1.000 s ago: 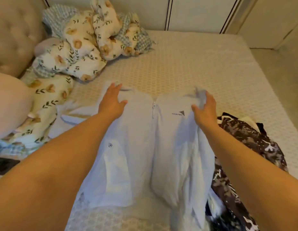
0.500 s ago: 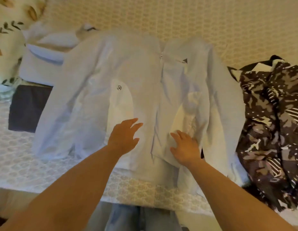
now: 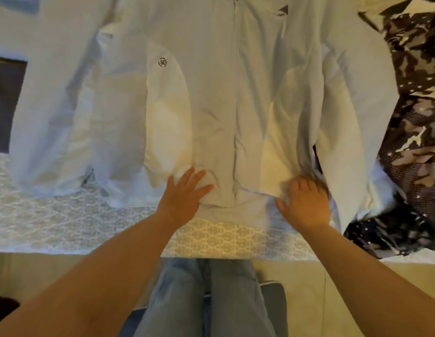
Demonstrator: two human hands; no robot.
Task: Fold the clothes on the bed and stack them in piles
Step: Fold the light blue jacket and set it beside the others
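At the far left edge of the bed (image 3: 53,224), a dark folded garment (image 3: 6,105) lies partly under the sleeve of a pale blue zip-front jacket (image 3: 211,93). The jacket is spread flat, front up, across the patterned bed cover, hem toward the person. The left hand (image 3: 184,198) rests on the hem left of the zip, fingers straight and spread, released, grasping nothing. The right hand (image 3: 306,205) presses the hem right of the zip; its fingers are bent into the bunched fabric, but whether they grasp it cannot be told. A dark patterned garment (image 3: 411,132) lies crumpled just beside the jacket's right sleeve, touching it.
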